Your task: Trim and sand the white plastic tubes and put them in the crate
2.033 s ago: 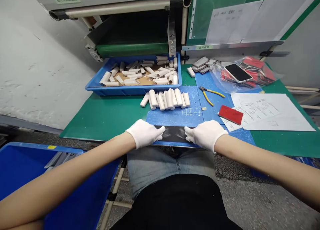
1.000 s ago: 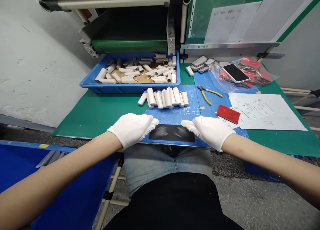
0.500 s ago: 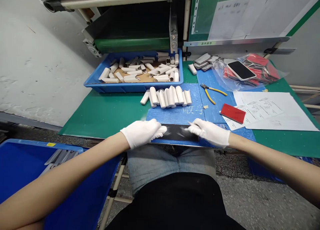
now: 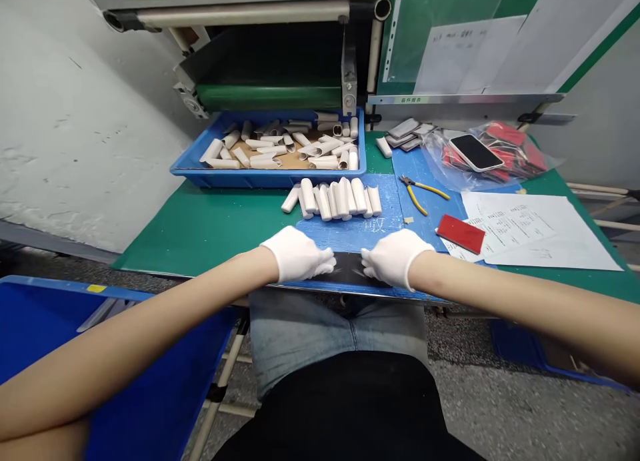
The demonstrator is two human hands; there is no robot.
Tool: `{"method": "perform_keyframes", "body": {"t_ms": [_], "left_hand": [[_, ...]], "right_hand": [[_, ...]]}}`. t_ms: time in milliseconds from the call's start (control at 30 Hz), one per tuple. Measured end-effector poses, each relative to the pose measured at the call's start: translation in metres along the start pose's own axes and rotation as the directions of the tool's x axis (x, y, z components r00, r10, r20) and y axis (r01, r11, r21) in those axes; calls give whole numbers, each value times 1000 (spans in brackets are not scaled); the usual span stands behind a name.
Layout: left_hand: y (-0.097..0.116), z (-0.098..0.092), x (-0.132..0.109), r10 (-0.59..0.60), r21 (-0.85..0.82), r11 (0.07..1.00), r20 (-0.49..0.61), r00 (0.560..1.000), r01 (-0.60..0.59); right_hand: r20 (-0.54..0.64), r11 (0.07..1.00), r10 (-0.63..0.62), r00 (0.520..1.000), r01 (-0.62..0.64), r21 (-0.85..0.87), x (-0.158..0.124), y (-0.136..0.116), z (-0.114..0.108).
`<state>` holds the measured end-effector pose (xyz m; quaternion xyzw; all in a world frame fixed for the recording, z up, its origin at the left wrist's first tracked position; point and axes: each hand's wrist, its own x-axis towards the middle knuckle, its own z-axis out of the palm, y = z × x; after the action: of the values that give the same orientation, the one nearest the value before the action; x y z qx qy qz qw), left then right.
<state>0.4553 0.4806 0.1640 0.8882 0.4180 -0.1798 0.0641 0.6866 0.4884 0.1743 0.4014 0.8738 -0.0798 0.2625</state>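
My left hand [image 4: 303,255], in a white glove, is closed with the knuckles up at the left end of a dark, flat sheet [image 4: 349,264] on the table's front edge. Facing it across the sheet, my right hand [image 4: 393,257], also gloved, is closed with its fingers curled down. What either hand holds, if anything, is hidden under the fingers. Pale scuff marks show on the sheet between them. Just beyond the hands, several white tube-like plastic pieces [image 4: 341,199] lie side by side in a row on the blue mat [image 4: 370,233].
Behind the row stands a blue tray [image 4: 250,178] of similar white pieces. To the right lie yellow-handled cutters [image 4: 425,191], a red pad [image 4: 461,233], papers [image 4: 560,234] and a phone [image 4: 477,152] on a bag of red pads. A blue bin [image 4: 150,381] is at lower left.
Both hands have turned more knuckles-up over the dark sheet, and the right has come a little towards the left. The camera view has shifted slightly.
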Motion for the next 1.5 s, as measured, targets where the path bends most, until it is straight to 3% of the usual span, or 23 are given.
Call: {"method": "perform_keyframes", "body": {"t_ms": [133, 267, 400, 567, 733, 867, 1000, 1167, 1333, 1500], "left_hand": [[-3, 6, -3, -23, -39, 999, -24, 999, 22], [-2, 6, -2, -19, -30, 999, 26, 999, 20], [-1, 4, 0, 23, -24, 999, 5, 1000, -23], [-5, 4, -28, -81, 17, 997, 108, 991, 80], [-3, 8, -43, -198, 65, 977, -54, 979, 202], [-2, 24, -39, -194, 62, 979, -28, 981, 195], [-1, 43, -30, -139, 75, 987, -45, 989, 142], [-4, 49, -15, -35, 128, 990, -125, 991, 52], [-14, 58, -11, 28, 82, 997, -201, 979, -11], [-13, 62, -5, 77, 92, 994, -200, 977, -60]], "right_hand": [[-22, 999, 39, 999, -38, 29, -1, -3, 1], [33, 999, 34, 999, -35, 28, -1, -8, 2], [-20, 997, 33, 999, -32, 72, -1, -7, 2], [104, 989, 127, 986, -134, 64, -31, 9, 13], [-189, 972, 210, 959, -184, 150, -57, 10, 37], [-175, 941, 314, 933, -282, 185, -59, 8, 70], [-231, 958, 230, 945, -179, 224, -43, 7, 96], [-396, 982, 180, 900, -142, 124, -19, -2, 101], [-412, 962, 267, 871, -215, 169, -20, -4, 103], [-384, 962, 248, 889, -181, 202, -19, -10, 97]]}}
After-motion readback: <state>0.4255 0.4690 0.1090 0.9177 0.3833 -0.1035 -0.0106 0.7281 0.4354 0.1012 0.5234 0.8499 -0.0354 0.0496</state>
